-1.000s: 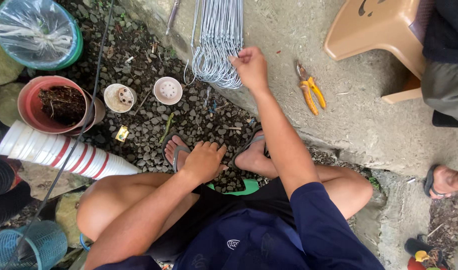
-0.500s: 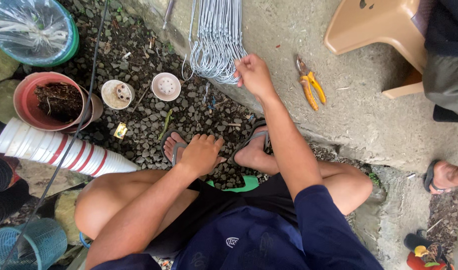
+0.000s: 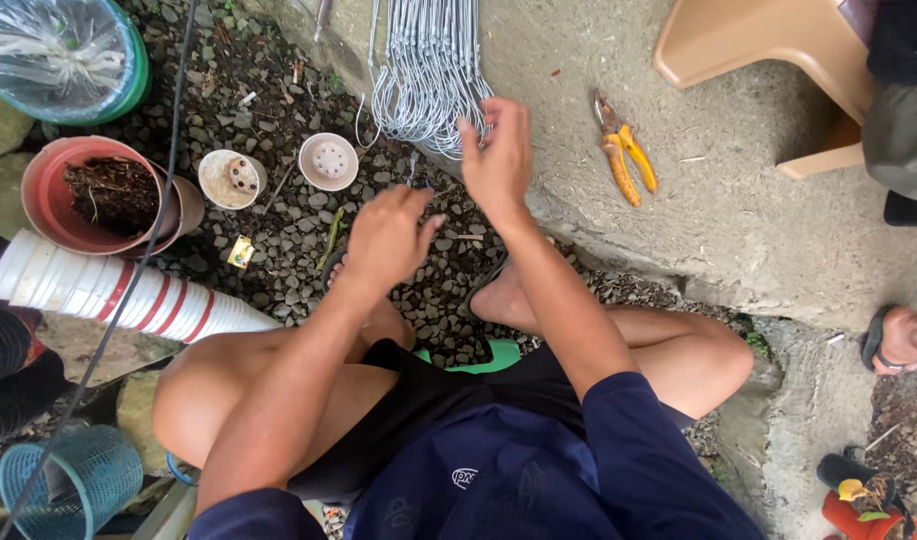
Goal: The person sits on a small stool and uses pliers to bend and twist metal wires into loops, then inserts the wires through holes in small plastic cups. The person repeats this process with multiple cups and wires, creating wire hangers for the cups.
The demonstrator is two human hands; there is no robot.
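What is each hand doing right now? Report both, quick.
Left hand: loosely open above the gravel, holding nothing visible.
Right hand: fingers at the wire hook bundle; grip cannot be told.

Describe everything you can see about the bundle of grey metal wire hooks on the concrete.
The bundle of grey metal wire hooks lies flat on the concrete slab, near its edge above the gravel. It is many thin, shiny wires laid side by side, running out of the top of the picture. Their near ends curl into open hooks that fan out. The right hand reaches its fingertips to the hooked ends on the bundle's right side; whether it grips one is unclear.
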